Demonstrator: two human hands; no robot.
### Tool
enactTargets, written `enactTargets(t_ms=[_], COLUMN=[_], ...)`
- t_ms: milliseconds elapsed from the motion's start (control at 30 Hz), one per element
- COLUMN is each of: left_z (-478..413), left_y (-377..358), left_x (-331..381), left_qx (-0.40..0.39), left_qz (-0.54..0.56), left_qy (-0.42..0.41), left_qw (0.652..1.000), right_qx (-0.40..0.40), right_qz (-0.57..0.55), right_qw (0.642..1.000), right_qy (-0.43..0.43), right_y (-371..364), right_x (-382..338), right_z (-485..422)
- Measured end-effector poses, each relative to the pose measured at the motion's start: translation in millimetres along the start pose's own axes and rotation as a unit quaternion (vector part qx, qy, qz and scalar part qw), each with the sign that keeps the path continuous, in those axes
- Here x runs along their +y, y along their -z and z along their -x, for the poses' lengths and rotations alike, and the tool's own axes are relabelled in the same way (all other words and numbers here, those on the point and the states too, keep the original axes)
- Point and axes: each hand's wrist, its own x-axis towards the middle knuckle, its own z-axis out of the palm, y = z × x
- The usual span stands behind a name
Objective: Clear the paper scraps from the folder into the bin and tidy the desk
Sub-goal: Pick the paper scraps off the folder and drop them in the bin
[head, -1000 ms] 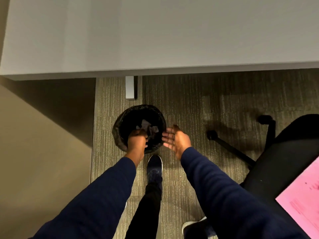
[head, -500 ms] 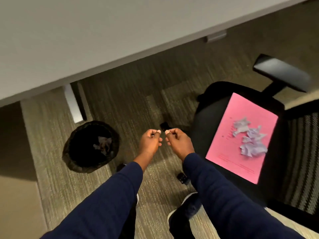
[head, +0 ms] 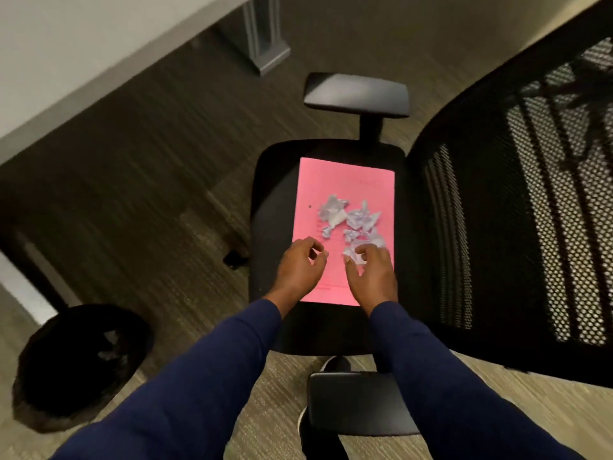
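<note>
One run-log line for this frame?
left hand empty | right hand touching scraps | folder on chair seat

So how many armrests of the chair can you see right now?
2. The far armrest stands beyond the seat; the near armrest sits between the person's forearms at the bottom.

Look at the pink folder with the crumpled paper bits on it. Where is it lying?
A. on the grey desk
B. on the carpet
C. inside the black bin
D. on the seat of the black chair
D: the pink folder lies flat on the black seat of the chair, between its two armrests, with the paper scraps on top and both hands over its near end.
</note>
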Motion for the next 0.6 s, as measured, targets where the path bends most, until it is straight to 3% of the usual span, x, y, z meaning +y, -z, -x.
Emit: enactTargets(t_ms=[267,467,600], left_z=[-18,-22,-25], left_y=[-60,-89,-93], left_x=[18,20,14], left_qx=[-0.062,-0.013,0.008], left_qz=[-0.187,-0.115,-0.077], left_qy=[-0.123,-0.003,0.013], left_qw=[0.973,0.993,0.997], right_qx=[0.084,0.018,-0.024], right_qz=[-0.023,-0.056,-0.033], right_qw=[0.994,0.992,0.994], right_qy=[-0.072,-0.115,-0.099], right_y=[16,8,-3], right_x=[38,38,34], right_z=[-27,-56,-68])
